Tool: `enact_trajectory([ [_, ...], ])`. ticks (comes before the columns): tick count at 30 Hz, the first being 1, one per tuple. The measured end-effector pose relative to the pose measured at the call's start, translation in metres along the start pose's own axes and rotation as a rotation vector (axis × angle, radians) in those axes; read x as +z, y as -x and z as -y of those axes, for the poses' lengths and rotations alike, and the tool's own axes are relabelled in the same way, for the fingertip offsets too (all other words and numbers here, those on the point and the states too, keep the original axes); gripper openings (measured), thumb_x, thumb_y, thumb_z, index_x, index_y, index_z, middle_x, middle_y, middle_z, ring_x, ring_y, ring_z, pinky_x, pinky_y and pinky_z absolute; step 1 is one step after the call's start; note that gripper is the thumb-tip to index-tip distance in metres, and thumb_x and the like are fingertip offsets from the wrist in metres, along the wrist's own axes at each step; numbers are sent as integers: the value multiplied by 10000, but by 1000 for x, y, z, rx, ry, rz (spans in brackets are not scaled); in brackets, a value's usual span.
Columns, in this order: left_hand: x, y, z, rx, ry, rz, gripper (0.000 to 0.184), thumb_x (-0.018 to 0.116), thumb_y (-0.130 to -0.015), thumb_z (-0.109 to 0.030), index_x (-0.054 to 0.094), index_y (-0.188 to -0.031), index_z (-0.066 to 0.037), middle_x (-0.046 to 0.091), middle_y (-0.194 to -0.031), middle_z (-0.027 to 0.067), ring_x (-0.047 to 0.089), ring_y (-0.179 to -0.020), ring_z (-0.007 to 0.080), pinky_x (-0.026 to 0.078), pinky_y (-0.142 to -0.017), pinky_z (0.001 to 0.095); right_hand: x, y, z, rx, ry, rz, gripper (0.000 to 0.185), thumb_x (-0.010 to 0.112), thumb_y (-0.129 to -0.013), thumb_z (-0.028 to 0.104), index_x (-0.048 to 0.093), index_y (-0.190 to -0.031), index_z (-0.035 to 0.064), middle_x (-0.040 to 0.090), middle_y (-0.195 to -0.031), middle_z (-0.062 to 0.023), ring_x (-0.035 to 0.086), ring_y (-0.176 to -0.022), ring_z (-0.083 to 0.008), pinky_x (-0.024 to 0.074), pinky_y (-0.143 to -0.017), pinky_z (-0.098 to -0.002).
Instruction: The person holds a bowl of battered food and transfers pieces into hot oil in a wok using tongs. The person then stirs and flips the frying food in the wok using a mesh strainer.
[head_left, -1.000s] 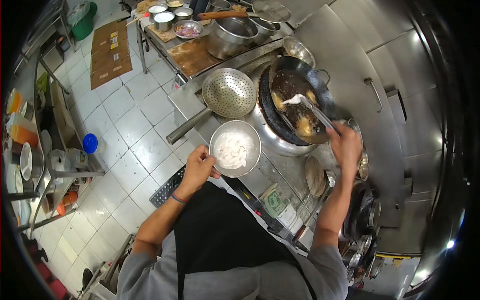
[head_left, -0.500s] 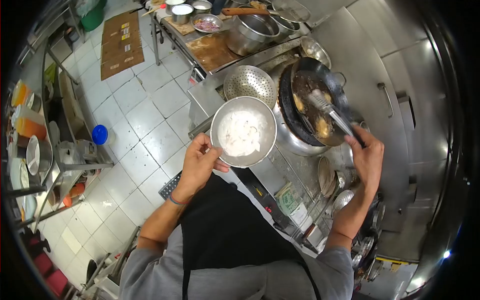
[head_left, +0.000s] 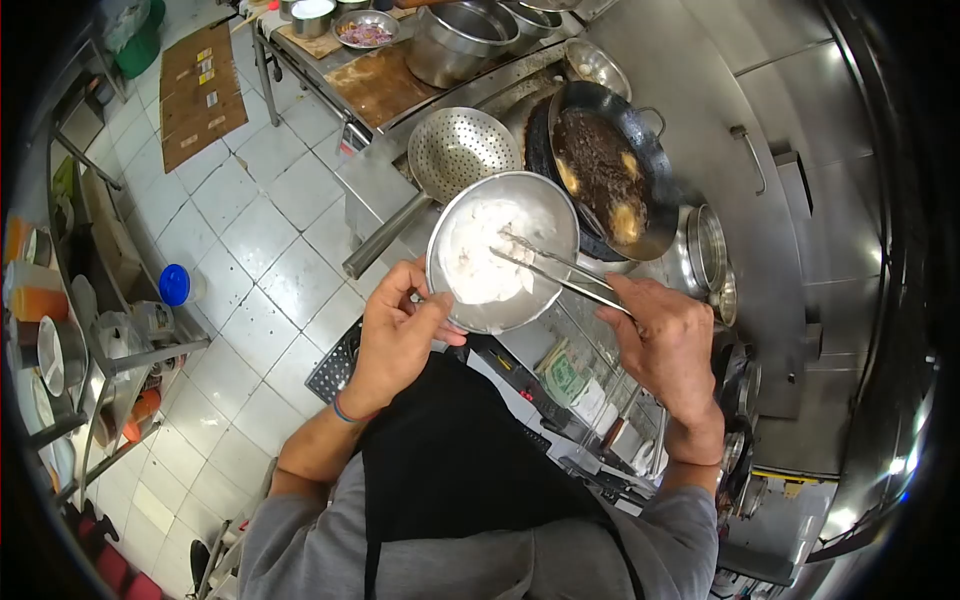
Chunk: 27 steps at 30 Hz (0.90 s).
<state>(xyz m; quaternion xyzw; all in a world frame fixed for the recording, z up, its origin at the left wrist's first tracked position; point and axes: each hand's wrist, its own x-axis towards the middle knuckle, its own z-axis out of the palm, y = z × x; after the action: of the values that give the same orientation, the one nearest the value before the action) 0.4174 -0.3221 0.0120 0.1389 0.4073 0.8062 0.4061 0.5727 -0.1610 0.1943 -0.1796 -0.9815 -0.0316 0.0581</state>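
My left hand [head_left: 405, 335] grips the near left rim of a metal bowl [head_left: 553, 205], thumb on top and fingers beneath. White, batter-coated pieces [head_left: 485, 265] lie inside it. My right hand [head_left: 665, 345] is closed around metal tongs [head_left: 580, 278], whose tips are down among the white pieces. Whether the tips pinch a piece is too small to tell. Beyond the bowl, a black wok [head_left: 655, 190] holds dark bubbling oil with several golden pieces [head_left: 627, 222] frying in it. A perforated strainer ladle [head_left: 465, 150] rests just behind the bowl, its handle pointing toward the lower left.
Steel pots [head_left: 465, 45] and a dish of chopped onion [head_left: 365, 32] stand on the back table. Round metal pans [head_left: 707, 250] lean right of the wok. At left is a shelf with containers [head_left: 40, 303]; a blue-lidded tub [head_left: 175, 285] sits on the tiled floor.
My right hand has brought the tongs from over the wok leftward into the bowl. My left hand still holds the bowl, now slightly farther right in view. The camera view has shifted.
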Motion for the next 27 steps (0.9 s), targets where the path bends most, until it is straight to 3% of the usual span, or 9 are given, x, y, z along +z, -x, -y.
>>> enact_trajectory([
  [2, 7, 4, 3, 39, -3, -41, 173, 601, -938, -25, 431, -906, -37, 599, -828, 84, 673, -585, 173, 631, -550, 284, -2, 3, -6, -20, -10, -1, 277, 784, -758, 117, 714, -1015, 42, 724, -869, -121, 699, -728, -308, 536, -600, -396],
  [9, 22, 10, 36, 41, -25, -146, 174, 606, -938, -26, 437, -900, -37, 610, -814, 108, 681, -584, 187, 627, -528, 298, -16, 42, -68, -74, -115, -206, 259, 778, -791, 134, 732, -1013, 10, 721, -869, -163, 698, -722, -329, 543, -634, -375],
  [10, 26, 11, 43, 28, -30, -163, 170, 603, -938, -24, 438, -901, -37, 612, -806, 112, 682, -579, 193, 626, -525, 300, -24, 48, -75, 31, -146, -172, 276, 784, -803, 163, 736, -1021, 0, 722, -880, -178, 701, -732, -332, 541, -655, -358],
  [14, 49, 18, 66, -48, -79, -210, 121, 566, -930, 14, 453, -918, -27, 607, -872, 129, 679, -588, 212, 624, -527, 304, -28, 65, -138, 159, -184, -378, 278, 781, -813, 153, 729, -1040, 0, 715, -872, -187, 692, -744, -353, 525, -664, -354],
  [17, 69, 28, 81, -99, -63, -237, 123, 570, -925, 11, 456, -915, -32, 611, -818, 125, 679, -574, 227, 616, -503, 316, -12, 72, -194, 275, -149, -449, 257, 767, -825, 158, 731, -1038, 20, 718, -879, -179, 687, -763, -363, 521, -674, -366],
  [21, 102, 36, 91, -116, -110, -273, 93, 531, -940, -5, 441, -939, -28, 637, -806, 152, 684, -558, 249, 606, -466, 323, 36, 59, -266, 421, -38, -391, 306, 768, -828, 254, 745, -1073, 73, 726, -926, -179, 706, -830, -345, 528, -743, -403],
  [23, 121, 36, 93, -115, -125, -296, 75, 508, -946, -15, 434, -951, -27, 645, -814, 167, 687, -557, 255, 604, -457, 322, 61, 40, -293, 472, -76, -275, 256, 729, -848, 275, 756, -1060, 133, 718, -940, -185, 686, -872, -392, 534, -770, -473],
  [27, 153, 37, 100, -80, -154, -307, 51, 474, -950, -26, 424, -963, -27, 652, -814, 180, 691, -561, 261, 597, -439, 319, 106, 8, -328, 508, -205, -220, 272, 724, -858, 292, 747, -1085, 145, 719, -969, -187, 685, -930, -386, 533, -796, -466],
])
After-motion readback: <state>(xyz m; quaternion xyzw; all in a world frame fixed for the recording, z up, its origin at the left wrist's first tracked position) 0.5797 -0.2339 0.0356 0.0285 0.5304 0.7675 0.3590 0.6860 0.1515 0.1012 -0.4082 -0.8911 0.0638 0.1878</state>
